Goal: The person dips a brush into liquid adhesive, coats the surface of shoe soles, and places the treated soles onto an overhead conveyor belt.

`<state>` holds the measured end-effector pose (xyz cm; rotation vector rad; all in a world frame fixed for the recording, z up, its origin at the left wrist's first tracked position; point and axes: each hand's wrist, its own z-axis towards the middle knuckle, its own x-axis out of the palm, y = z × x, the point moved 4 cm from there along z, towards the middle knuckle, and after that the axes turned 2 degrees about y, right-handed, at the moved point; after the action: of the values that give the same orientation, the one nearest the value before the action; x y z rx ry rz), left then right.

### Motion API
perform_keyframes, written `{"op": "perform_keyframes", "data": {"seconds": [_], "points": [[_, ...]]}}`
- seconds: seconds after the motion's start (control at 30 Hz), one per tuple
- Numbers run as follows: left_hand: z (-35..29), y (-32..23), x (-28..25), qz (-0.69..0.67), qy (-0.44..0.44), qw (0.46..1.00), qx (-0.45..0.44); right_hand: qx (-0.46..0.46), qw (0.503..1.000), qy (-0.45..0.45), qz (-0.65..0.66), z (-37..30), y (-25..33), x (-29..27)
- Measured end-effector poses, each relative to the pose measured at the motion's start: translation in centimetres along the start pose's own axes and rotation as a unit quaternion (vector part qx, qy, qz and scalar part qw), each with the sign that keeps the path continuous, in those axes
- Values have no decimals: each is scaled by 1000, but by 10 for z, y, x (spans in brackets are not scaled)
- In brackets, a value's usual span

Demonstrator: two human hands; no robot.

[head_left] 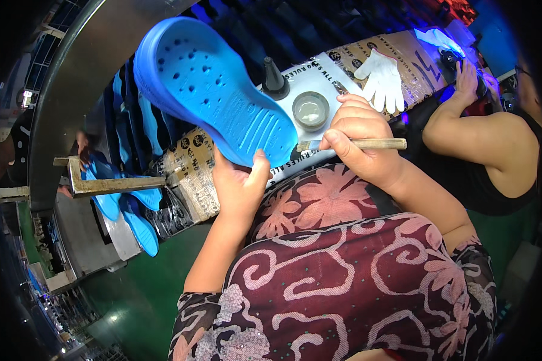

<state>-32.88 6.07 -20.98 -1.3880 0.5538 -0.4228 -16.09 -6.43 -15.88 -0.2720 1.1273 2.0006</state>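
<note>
A blue foam clog sole (223,99) with small holes in its toe part is tilted up in front of me. My left hand (241,180) grips it by the heel end, thumb on the upper face. Between the fingers of my right hand (364,135) is a thin brush (379,144) with a wooden handle. Its tip lies at the heel edge of the sole, touching or very close. Just beyond my right hand stands a small round jar (311,111) holding a cloudy, clear-looking liquid. A dark cone-shaped bottle (275,78) stands behind the jar.
A white glove (380,81) lies on the cardboard-covered bench (193,174). Several more blue soles (140,225) are at the left, near a wooden bar (117,185). Dark racks run along the far side. At the right a co-worker's arm (464,129) reaches toward the bench.
</note>
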Motion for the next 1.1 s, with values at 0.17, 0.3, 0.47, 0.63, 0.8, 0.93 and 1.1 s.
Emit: {"op": "perform_keyframes", "data": {"seconds": [0.17, 0.3, 0.47, 0.63, 0.8, 0.93, 1.1], "points": [[0, -2, 3, 32, 12, 999, 33, -7, 1000, 13, -3, -2, 0, 8], [0, -5, 4, 39, 20, 998, 45, -5, 999, 25, -30, -3, 0, 10], [-1, -4, 2, 66, 27, 996, 44, 11, 998, 34, -47, -4, -3, 2], [-1, -4, 5, 71, 30, 996, 46, 2, 999, 27, -21, -1, 0, 6], [-2, -8, 5, 14, -2, 1000, -6, 3, 999, 34, -41, -4, -8, 7], [-3, -3, 1, 38, -7, 999, 14, 5, 997, 40, -65, -4, -5, 1], [-3, -4, 5, 18, -14, 1000, 14, -14, 999, 45, -13, -2, -1, 8]]}}
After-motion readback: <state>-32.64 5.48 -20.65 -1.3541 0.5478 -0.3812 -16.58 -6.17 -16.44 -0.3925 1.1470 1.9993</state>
